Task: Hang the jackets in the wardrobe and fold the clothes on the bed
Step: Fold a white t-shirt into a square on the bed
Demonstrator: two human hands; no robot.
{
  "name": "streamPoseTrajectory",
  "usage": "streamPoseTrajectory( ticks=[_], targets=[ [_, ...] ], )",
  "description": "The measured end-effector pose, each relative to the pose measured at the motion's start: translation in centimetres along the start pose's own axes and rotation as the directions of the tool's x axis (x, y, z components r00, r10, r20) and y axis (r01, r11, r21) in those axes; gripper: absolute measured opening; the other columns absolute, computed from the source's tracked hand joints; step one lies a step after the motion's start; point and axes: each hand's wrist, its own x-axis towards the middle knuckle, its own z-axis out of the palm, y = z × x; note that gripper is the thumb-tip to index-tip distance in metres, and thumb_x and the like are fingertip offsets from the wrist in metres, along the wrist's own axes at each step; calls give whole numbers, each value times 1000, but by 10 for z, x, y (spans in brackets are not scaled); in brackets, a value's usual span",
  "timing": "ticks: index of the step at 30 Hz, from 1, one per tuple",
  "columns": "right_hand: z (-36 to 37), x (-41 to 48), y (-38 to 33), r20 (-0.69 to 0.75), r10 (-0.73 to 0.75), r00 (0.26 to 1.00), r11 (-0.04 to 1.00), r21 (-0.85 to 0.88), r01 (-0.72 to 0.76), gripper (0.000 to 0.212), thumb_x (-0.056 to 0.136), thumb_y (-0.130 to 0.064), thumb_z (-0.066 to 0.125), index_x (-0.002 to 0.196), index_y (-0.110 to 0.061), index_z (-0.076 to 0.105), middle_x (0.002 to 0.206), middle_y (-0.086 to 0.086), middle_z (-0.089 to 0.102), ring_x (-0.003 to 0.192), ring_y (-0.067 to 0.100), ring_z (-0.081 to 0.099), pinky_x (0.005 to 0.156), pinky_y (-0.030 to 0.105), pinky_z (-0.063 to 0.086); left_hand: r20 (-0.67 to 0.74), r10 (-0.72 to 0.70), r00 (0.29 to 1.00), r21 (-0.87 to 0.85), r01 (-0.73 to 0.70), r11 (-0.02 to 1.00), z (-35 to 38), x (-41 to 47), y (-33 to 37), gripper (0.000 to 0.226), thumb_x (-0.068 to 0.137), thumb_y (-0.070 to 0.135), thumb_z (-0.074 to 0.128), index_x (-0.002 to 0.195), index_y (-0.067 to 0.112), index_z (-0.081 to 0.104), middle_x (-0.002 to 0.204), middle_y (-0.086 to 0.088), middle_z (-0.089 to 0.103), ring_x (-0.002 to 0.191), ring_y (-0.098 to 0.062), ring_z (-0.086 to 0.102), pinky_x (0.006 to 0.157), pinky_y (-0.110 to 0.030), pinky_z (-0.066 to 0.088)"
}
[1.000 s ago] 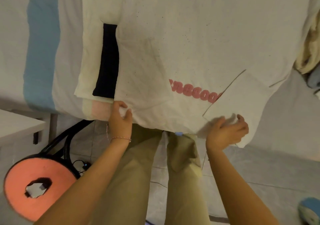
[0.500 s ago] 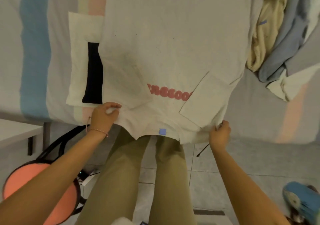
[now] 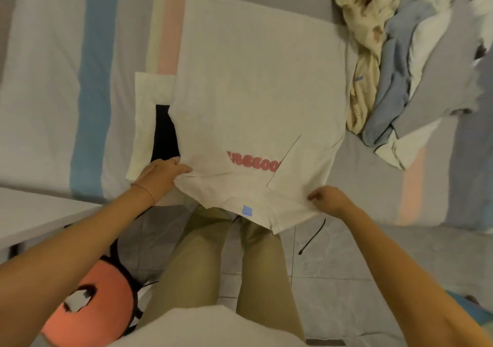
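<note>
At the near edge of the bed [image 3: 45, 85], head view, a white T-shirt [image 3: 256, 87] lies spread flat, its collar end hanging over the side; the left hand [image 3: 160, 173] and the right hand [image 3: 329, 200] each pinch a shoulder corner of it. Soft, light and limp, it should sag between grips, so hold the corners or seams. Unfolded clothes [image 3: 394, 61] lie just right.

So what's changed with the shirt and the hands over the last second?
The right hand moved off the folded sleeve to the white T-shirt's near right edge and gripped it. The left hand stays on the near left edge. The shirt stays flat on the bed, beside the folded cream-and-black garment.
</note>
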Motion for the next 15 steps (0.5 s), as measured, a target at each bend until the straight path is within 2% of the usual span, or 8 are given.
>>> streamPoseTrajectory(
  ticks=[2,3,6,8,9,10,13,15],
  targets=[
    [-19,-8,1,-75,-83,994,971,219,98,36,89,-7,49,119,-19,65,120,-1,57,103,17,52,86,27,41,-131,85,988,30,-82,996,-10,-4,2,41,90,14,59,131,19,54,144,-12,39,128,-31,42,106,-31,29],
    [-30,-12,1,-107,-112,988,935,325,141,42,86,-1,49,121,-21,62,120,-1,55,103,17,51,85,27,42,-205,121,971,9,-121,993,-17,-5,4,37,88,6,61,125,14,59,139,-17,45,125,-33,46,101,-27,30],
    [-59,-17,4,-112,-151,982,790,584,188,50,83,13,51,123,-17,49,121,5,49,104,22,53,82,33,54,-399,95,912,-65,-132,989,-36,-2,13,21,85,0,63,103,7,71,112,-22,62,105,-39,58,88,-31,42],
    [-80,-13,4,-177,-155,972,815,534,226,45,82,16,54,115,-14,51,116,7,52,107,26,53,88,36,50,-443,77,893,-106,-137,985,-55,8,21,10,83,5,66,88,10,73,90,-15,58,90,-33,56,68,-27,43],
    [-89,-10,4,-211,-142,967,852,471,228,43,81,16,55,112,-14,53,113,7,53,106,26,53,87,35,47,-453,51,890,-130,-122,984,-64,14,25,3,81,8,69,83,9,71,88,-11,53,88,-28,52,63,-21,38],
    [-96,-6,2,-249,-122,961,887,406,218,42,80,16,56,110,-14,55,111,6,54,104,25,52,85,33,45,-463,21,886,-150,-102,983,-74,22,26,6,79,10,72,82,7,70,91,-9,50,90,-23,47,63,-20,33],
    [-124,7,-3,-286,-40,957,919,365,147,38,79,17,54,104,-11,59,107,8,57,96,24,54,73,30,45,-461,36,887,-198,-143,970,-100,51,34,18,77,9,74,94,2,71,111,-12,54,105,-27,45,85,-20,30],
    [-146,24,-4,-287,2,958,923,370,109,21,85,8,55,97,-7,60,95,13,63,78,22,61,62,26,50,-365,-33,931,-432,-137,891,-124,68,47,24,83,8,68,106,2,65,110,-7,57,103,-21,51,85,-16,36]
  ],
)
